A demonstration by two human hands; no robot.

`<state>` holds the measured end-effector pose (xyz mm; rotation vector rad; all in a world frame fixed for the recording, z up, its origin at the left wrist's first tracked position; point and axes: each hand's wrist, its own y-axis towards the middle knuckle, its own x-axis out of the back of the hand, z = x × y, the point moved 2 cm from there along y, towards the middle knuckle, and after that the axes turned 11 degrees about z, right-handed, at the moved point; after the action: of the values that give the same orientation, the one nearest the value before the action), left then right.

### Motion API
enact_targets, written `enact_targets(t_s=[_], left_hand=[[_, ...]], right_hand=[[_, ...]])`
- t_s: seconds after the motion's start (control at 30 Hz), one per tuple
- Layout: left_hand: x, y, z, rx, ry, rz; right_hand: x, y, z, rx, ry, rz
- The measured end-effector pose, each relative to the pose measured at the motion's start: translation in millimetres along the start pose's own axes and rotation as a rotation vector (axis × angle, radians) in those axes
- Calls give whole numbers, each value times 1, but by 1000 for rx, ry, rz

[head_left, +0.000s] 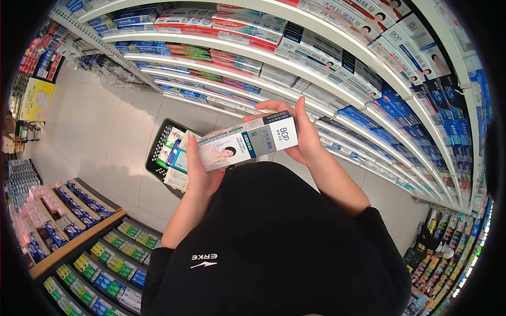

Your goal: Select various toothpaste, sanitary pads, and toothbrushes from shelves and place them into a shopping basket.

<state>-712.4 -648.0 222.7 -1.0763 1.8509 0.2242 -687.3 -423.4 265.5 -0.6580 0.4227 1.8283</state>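
Note:
A long white and grey toothpaste box (pixel 253 142) lies level in front of my chest, held at both ends. It has a dark label on its top side and a printed picture of a person on its broad side. My left hand (pixel 203 176) grips the left end, with the thumb along the end and the other fingers hidden beneath. At the right end my right hand (pixel 304 138) wraps the box, thumb up behind the far corner. Below the left end, a black shopping basket (pixel 153 152) rests on the floor with several packages inside, partly hidden by my left arm.
Ahead and to the right curve white shelves (pixel 221 39) packed with toothpaste boxes. A lower display (pixel 100 253) with green and blue packs stands at the near left, beside a wooden edge (pixel 79 242). Tiled floor (pixel 110 131) runs between them. More hanging goods (pixel 448 258) are at the right.

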Motion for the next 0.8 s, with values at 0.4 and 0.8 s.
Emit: enact_targets(t_s=[0.4, 0.8], left_hand=[[-33, 0, -10, -830, 1327, 299], [-89, 34, 4, -1252, 1882, 428]], right_hand=[[10, -44, -19, -161, 72, -182], [-2, -22, 13, 132, 147, -334]])
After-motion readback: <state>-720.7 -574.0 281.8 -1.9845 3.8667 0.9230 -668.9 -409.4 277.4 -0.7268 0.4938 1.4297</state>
